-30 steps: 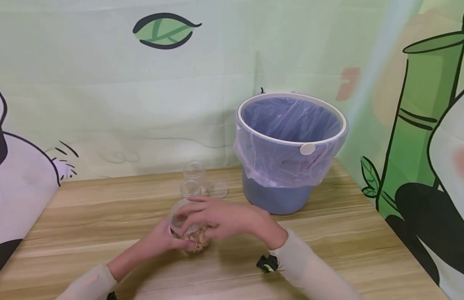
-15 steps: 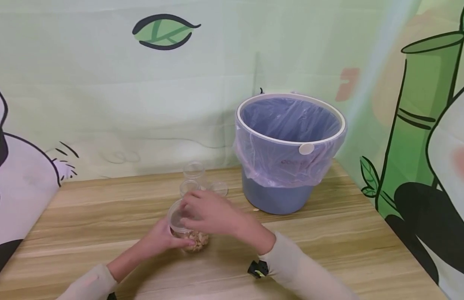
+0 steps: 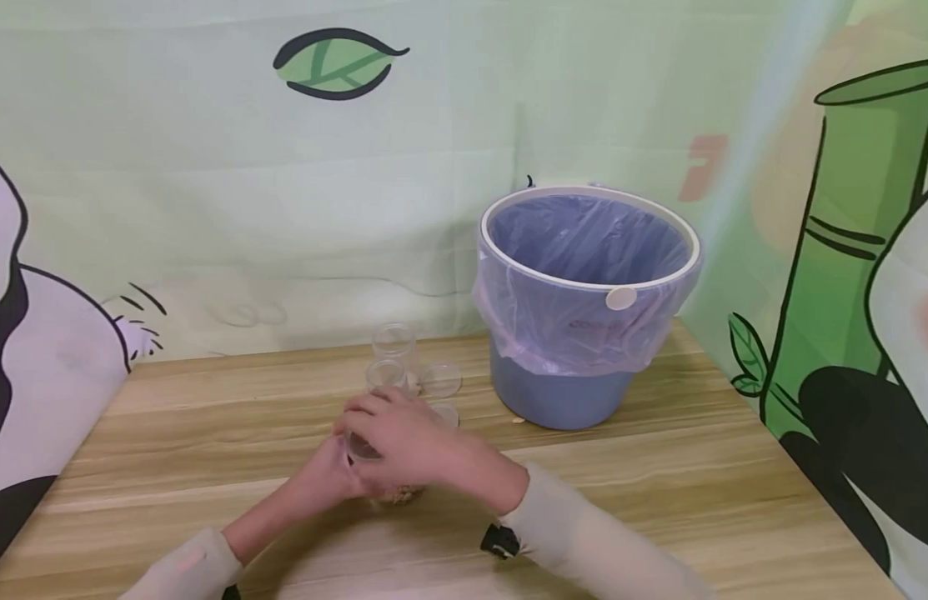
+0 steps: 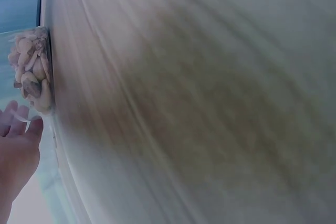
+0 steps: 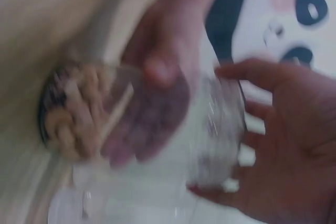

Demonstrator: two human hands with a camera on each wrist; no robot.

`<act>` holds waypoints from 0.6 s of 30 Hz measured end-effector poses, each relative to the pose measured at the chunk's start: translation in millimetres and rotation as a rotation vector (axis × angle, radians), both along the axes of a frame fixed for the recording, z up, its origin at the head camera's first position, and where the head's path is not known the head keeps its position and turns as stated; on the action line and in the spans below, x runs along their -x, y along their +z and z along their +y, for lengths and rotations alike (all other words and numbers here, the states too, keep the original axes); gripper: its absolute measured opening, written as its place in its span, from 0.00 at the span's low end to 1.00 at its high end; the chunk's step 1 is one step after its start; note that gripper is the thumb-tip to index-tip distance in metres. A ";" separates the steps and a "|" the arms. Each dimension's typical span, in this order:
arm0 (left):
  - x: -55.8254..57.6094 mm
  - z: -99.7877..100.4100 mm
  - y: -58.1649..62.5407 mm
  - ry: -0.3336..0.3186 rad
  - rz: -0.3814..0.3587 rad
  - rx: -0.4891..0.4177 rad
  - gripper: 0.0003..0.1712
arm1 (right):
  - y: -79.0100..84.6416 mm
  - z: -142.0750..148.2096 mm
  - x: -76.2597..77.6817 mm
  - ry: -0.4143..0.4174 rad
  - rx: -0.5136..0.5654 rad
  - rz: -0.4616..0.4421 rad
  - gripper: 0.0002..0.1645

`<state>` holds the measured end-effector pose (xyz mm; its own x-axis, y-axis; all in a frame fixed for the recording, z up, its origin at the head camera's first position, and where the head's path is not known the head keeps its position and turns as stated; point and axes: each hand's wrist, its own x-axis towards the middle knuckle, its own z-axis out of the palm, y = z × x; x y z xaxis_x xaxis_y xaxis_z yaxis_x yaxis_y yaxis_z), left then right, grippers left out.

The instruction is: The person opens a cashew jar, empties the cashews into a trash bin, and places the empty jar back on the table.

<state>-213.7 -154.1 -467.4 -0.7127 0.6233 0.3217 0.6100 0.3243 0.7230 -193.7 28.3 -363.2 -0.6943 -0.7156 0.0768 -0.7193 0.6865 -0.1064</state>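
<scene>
My left hand [image 3: 332, 471] holds a clear plastic jar [image 3: 363, 446] just above the wooden table, its thumb and fingers around the side. Pale, cashew-like nuts [image 5: 76, 114] lie in the bottom of the jar, among them a darker piece. The jar is tilted in the right wrist view. My right hand [image 3: 407, 437] covers most of the mouth from above, with its fingers curled round the rim. In the left wrist view the left hand [image 4: 18, 156] is partly cut off beside the nuts [image 4: 34, 72]. Whether a lid is under the right hand is hard to tell, with blur there.
Two clear jars stand behind the hands, a taller one [image 3: 394, 337] and a smaller one [image 3: 386, 372]. Round clear lids [image 3: 441, 380] lie beside them. A blue bin [image 3: 561, 396] with a plastic liner stands at the back right, a pale scrap [image 3: 518, 421] at its foot.
My right hand has gone from the jar's right side to its mouth, and its fingers now spread round the rim. The left hand keeps its hold. The head view has shifted slightly.
</scene>
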 end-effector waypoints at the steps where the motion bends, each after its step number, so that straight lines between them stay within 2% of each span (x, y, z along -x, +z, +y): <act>1: -1.5 0.1 0.8 0.031 -0.101 -0.031 0.42 | 2.1 5.6 3.7 0.059 0.011 -0.055 0.29; 2: -2.8 0.5 1.3 0.067 -0.175 -0.066 0.45 | 4.1 10.8 7.0 0.111 0.019 -0.099 0.31; 4: -3.1 1.1 3.1 0.089 -0.173 -0.050 0.46 | 7.4 19.0 11.7 0.181 0.030 -0.168 0.35; 6: -2.1 1.3 3.8 0.075 -0.171 -0.059 0.44 | 10.5 23.6 12.0 0.196 0.034 -0.213 0.37; 9: -0.5 1.3 4.1 0.062 -0.150 -0.056 0.42 | 10.6 20.6 8.5 0.159 0.056 -0.175 0.33; 11: -0.2 1.2 3.9 0.041 -0.152 -0.056 0.38 | 7.6 12.9 3.4 0.057 0.068 -0.095 0.30; 14: -1.4 1.3 3.2 -0.007 -0.172 -0.088 0.31 | 0.5 -2.6 -6.3 -0.183 0.064 0.036 0.34; 16: -3.2 1.0 2.3 -0.033 -0.177 -0.111 0.32 | -4.6 -12.0 -12.1 -0.323 0.014 0.098 0.39; 18: -5.4 0.7 1.5 -0.038 -0.185 -0.126 0.35 | -8.7 -17.1 -15.4 -0.396 -0.035 0.132 0.42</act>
<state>-208.3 -153.3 -465.9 -0.7433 0.6144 0.2646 0.4735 0.2037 0.8569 -178.3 11.1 -371.9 -0.9021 -0.3991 0.1640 -0.4049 0.9144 -0.0024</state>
